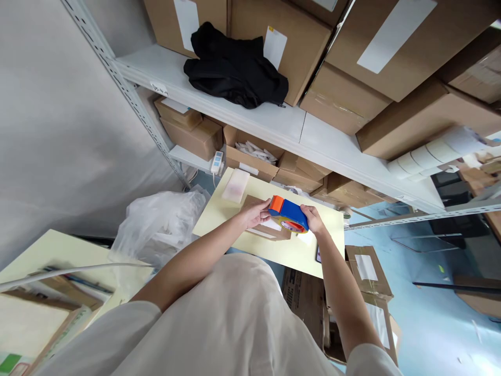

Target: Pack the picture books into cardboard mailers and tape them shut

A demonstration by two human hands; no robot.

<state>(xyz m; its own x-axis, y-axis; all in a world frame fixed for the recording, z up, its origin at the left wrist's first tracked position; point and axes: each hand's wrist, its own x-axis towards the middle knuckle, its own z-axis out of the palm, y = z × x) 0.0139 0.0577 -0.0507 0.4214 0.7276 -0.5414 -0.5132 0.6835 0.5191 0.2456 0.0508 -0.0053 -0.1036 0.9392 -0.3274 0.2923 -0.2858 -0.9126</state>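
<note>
A blue tape dispenser (291,210) with an orange front end and a roll of tape in it is held over the table, above a flat cardboard box (256,200). My right hand (314,219) is closed round its blue right end. At the orange end, my left hand (254,214) has its thumb and fingers on the edge; whether a strip of tape is between them is too small to make out. White paper labels lie on the box, partly hidden by my hands and the dispenser.
On the pale yellow table (211,214) lie a whitish sheet (236,185) and, at the right edge, a phone (318,255). Shelving (274,117) with cardboard boxes and a black garment (237,68) overhangs the far side. A plastic bag (156,219) stands left; stacked boxes (370,271) stand right.
</note>
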